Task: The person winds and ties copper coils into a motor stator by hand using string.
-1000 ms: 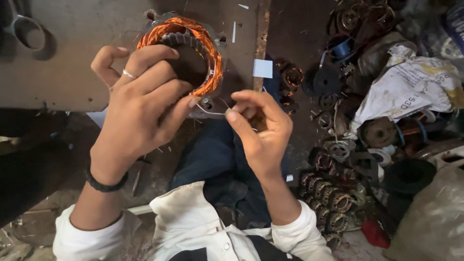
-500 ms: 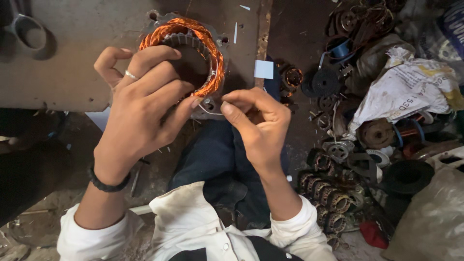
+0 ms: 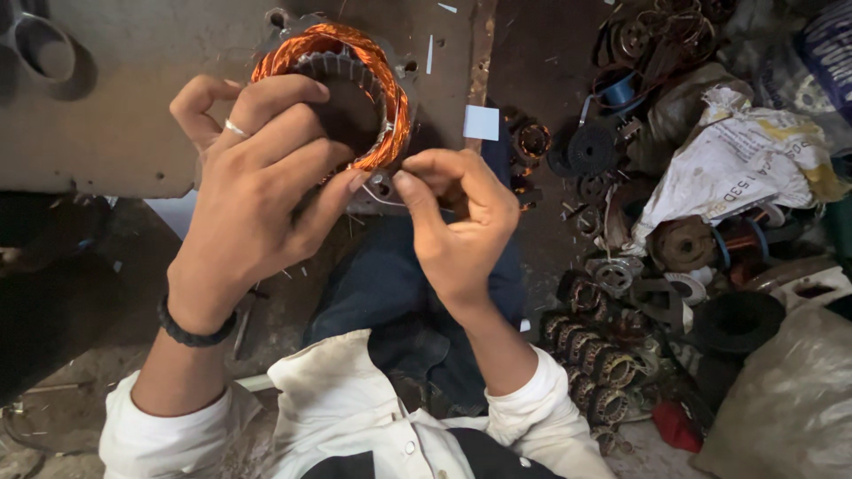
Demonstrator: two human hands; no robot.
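Two hands, left hand gripping stator

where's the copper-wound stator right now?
Head view, upper centre: the copper-wound stator is on the grey work surface, with the left hand gripping its left side and the right hand pinching at its lower edge.

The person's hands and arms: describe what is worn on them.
The left hand has a thin silver-coloured ring on one finger and a dark braided wristband around the wrist. The right hand shows no ring or band. Both arms are in white long sleeves, pushed back from the wrists, and the cloth looks a little grubby.
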